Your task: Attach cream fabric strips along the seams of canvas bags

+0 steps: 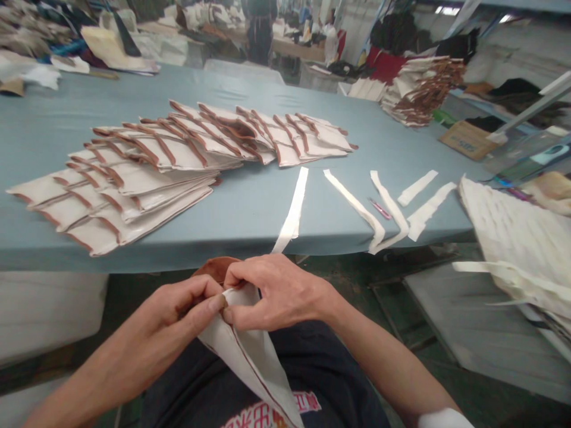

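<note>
Many flat, off-white fabric pieces edged in brown [156, 178] were laid overlapping across the bench [250, 205], which was covered in blue-grey cloth. To their right, several narrow cream fabric strips [294, 208] were scattered, one reaching the front edge just beyond the right hand [281, 294]; a small pinkish-purple tool [380, 208] was seen lying between two others. Farther off, a tall pile of brown-and-cream pieces [414, 89] was stacked near a brown cardboard box [464, 141]; something black was seen at its top, though whether inside could not be told. In front of the torso, nearer than the bench's edge, a long off-white fabric piece with a dark seam line [263, 356] was pinched between thumbs and fingers of both hands, the left hand [178, 312] and right angled inward, thumb tips close together.
</note>
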Demonstrator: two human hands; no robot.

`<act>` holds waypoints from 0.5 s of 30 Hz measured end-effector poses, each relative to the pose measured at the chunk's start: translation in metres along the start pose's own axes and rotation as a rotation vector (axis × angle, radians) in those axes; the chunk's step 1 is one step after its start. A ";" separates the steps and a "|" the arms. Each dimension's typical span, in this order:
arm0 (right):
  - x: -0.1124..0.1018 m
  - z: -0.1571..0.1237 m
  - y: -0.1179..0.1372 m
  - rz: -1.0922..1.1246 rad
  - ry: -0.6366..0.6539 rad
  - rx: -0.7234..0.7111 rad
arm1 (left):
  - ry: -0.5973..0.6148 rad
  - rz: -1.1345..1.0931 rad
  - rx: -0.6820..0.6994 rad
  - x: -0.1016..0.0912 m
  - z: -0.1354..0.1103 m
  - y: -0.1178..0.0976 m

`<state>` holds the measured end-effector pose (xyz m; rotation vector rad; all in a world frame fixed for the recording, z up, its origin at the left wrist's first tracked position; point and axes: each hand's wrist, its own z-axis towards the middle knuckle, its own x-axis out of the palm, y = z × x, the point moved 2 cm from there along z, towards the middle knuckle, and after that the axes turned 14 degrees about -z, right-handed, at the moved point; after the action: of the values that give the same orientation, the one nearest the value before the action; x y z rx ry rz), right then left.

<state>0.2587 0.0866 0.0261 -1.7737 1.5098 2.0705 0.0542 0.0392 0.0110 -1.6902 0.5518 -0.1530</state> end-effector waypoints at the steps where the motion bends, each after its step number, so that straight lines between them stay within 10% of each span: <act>1: 0.002 -0.001 0.001 -0.039 -0.021 0.014 | -0.020 -0.036 -0.012 0.002 0.000 0.001; 8: 0.012 -0.003 -0.004 0.095 0.040 0.064 | -0.150 -0.028 0.034 0.013 -0.003 0.006; 15: 0.017 -0.001 -0.004 -0.041 0.057 0.014 | 0.008 0.109 0.105 0.001 -0.005 0.020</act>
<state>0.2554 0.0790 0.0103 -1.8575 1.4837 2.0030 0.0477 0.0321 -0.0070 -1.5547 0.6302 -0.1083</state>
